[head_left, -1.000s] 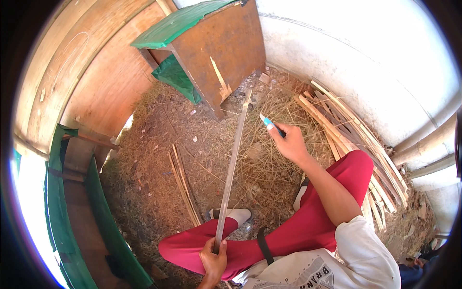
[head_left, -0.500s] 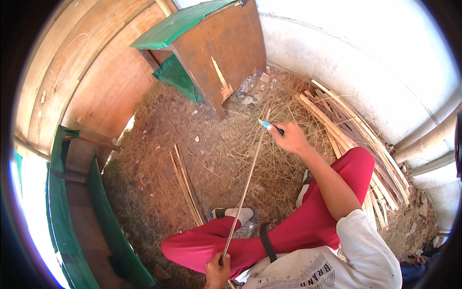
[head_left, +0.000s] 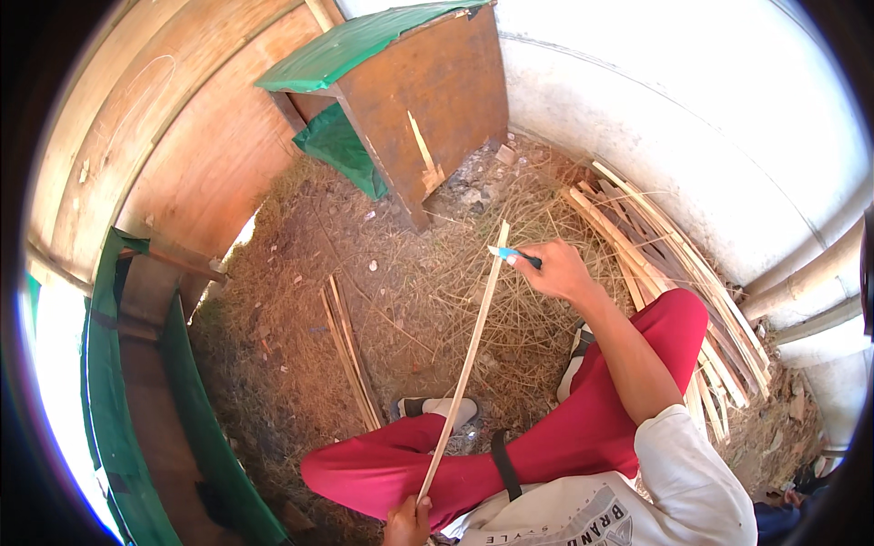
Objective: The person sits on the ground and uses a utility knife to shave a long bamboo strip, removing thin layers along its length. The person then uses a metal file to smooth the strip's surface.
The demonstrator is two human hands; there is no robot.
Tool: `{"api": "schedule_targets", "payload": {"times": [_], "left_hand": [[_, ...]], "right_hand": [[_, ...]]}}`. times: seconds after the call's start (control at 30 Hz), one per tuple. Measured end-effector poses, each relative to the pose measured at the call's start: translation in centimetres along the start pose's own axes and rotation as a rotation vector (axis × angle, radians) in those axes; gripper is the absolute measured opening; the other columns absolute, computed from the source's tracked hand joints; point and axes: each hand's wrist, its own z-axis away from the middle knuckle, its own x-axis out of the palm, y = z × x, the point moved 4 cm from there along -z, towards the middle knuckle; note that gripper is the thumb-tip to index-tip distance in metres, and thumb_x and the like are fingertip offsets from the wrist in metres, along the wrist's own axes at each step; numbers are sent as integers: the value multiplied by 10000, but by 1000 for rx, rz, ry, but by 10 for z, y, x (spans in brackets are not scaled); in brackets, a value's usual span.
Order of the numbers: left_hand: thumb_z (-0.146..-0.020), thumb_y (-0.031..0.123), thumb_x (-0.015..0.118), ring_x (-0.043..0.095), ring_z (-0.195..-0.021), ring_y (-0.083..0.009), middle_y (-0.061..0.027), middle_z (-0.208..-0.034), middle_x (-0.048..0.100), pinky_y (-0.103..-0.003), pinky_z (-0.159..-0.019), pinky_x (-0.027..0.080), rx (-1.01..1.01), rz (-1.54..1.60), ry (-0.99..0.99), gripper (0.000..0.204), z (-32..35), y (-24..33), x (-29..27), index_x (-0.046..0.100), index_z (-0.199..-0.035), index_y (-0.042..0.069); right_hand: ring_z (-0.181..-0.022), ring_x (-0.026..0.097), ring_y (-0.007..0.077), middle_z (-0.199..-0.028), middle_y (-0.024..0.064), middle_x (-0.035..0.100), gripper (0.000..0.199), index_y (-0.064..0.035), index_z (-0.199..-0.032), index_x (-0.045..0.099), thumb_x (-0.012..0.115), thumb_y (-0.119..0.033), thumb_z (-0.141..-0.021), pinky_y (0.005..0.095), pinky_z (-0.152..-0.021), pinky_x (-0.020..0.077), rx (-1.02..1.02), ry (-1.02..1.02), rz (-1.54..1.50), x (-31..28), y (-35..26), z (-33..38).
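A long, thin bamboo strip (head_left: pixel 469 369) slants up and away from my lap. My left hand (head_left: pixel 407 523) is closed around its near end, close to the lower edge of the view. Near the strip's far end, my right hand (head_left: pixel 555 270) grips a utility knife (head_left: pixel 521 258) with a blue and black handle. The knife's tip lies against or just over the strip; exact contact is too small to tell. The strip's pale, broad face is turned up.
Split bamboo strips (head_left: pixel 660 259) are piled on the right, by the white wall (head_left: pixel 655 100). Thin shavings (head_left: pixel 519 309) cover the ground. A few strips (head_left: pixel 350 355) lie left of my foot. A brown wooden cabinet (head_left: pixel 428 109) stands ahead, a green-covered shelf (head_left: pixel 137 409) at left.
The strip has turned in my left hand, from its narrow edge to its pale broad face. My right hand and the knife have come slightly nearer along it.
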Motion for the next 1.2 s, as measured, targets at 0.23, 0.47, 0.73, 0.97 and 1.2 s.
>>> {"api": "schedule_targets", "payload": {"times": [0.23, 0.47, 0.73, 0.97, 1.2], "left_hand": [[-1027, 371, 511, 618, -825, -204, -88, -934, 670, -374, -698, 513, 209, -18, 68, 397, -5, -62, 0, 646, -1168, 25], [-1003, 317, 538, 625, -833, -228, -110, -952, 681, -390, -708, 519, 249, -266, 80, 346, 3, -77, -6, 651, -1168, 35], [-991, 293, 551, 631, -828, -254, -121, -946, 681, -406, -703, 523, 314, -360, 165, 320, 11, -89, -14, 652, -1157, 40], [-980, 272, 561, 637, -825, -277, -131, -940, 682, -420, -700, 525, 398, -428, 248, 298, 0, -75, -7, 653, -1147, 43], [-969, 251, 572, 642, -821, -301, -141, -934, 682, -434, -696, 528, 430, -494, 269, 277, 1, -75, -10, 654, -1137, 47]], "right_hand": [[-658, 661, 350, -686, 151, 676, 357, -220, -1026, 799, 618, -513, -931, 471, -608, 525, -110, -69, 171, 11, 5, 1], [-724, 687, 364, -718, 142, 695, 425, -192, -1009, 794, 550, -538, -967, 468, -644, 551, -65, -132, 259, 27, 15, 5], [-704, 678, 327, -702, 164, 662, 543, -89, -910, 757, 508, -565, -989, 455, -685, 549, 293, -28, 152, 0, 41, -4], [-549, 613, 298, -623, 151, 633, 387, -105, -989, 784, 599, -444, -970, 422, -558, 480, 173, -84, -151, 16, -20, 21], [-563, 608, 342, -641, 146, 646, 337, -157, -982, 794, 641, -454, -939, 445, -543, 475, 28, 19, -43, 8, -16, 13]]}}
